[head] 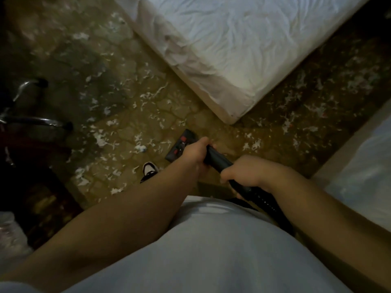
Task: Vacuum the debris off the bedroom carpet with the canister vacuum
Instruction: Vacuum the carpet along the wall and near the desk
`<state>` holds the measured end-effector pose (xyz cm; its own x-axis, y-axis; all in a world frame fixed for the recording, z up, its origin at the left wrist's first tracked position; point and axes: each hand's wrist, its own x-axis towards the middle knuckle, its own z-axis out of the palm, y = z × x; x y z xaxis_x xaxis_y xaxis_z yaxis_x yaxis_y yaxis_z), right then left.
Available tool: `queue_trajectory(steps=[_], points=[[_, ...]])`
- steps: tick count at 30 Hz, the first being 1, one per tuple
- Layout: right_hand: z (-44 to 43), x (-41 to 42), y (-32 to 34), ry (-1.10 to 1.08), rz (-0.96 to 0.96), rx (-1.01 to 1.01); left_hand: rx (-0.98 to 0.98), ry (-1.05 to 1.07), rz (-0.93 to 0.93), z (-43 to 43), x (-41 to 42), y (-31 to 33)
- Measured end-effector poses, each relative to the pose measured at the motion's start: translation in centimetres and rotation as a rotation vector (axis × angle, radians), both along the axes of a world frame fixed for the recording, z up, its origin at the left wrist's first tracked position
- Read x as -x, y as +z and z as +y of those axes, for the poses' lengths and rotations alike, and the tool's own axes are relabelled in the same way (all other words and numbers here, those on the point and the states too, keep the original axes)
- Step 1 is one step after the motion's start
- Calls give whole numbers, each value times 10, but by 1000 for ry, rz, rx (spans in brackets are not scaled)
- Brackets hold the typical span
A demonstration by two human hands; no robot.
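On the head view I see both hands on the black wand (215,160); the left hand (193,154) is clenched round it nearer the floor end, fingers curled over the tube, and the right hand (245,173) grasps it just behind, where the ribbed hose (264,200) begins and runs back past the hip. The floor head (179,145), black with red marks, sits on the brown carpet (135,115), near the corner of the bed (222,49) but apart from it; a strip of open carpet lies between the two. White debris (101,140) is scattered thickly to the left of the floor head and along the channel on the right, which runs between the bed's edge and a second white bed (364,166). Chrome chair legs (38,121) bound the left side, well apart from the floor head; one shoe (149,171) stands just beside its near end.
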<state>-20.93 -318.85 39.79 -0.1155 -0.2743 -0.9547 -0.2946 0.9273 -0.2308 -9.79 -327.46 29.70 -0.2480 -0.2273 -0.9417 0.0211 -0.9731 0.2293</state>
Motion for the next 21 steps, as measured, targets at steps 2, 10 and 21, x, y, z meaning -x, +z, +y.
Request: queue_trajectory(steps=[2, 10, 21], points=[[-43, -32, -4, 15, 1, -6, -12, 24, 7, -41, -33, 0], [-180, -150, -12, 213, 0, -28, -36, 217, -104, -165, -160, 8], [-299, -267, -41, 428, -135, 85, 79, 431, -338, -257, -289, 6]])
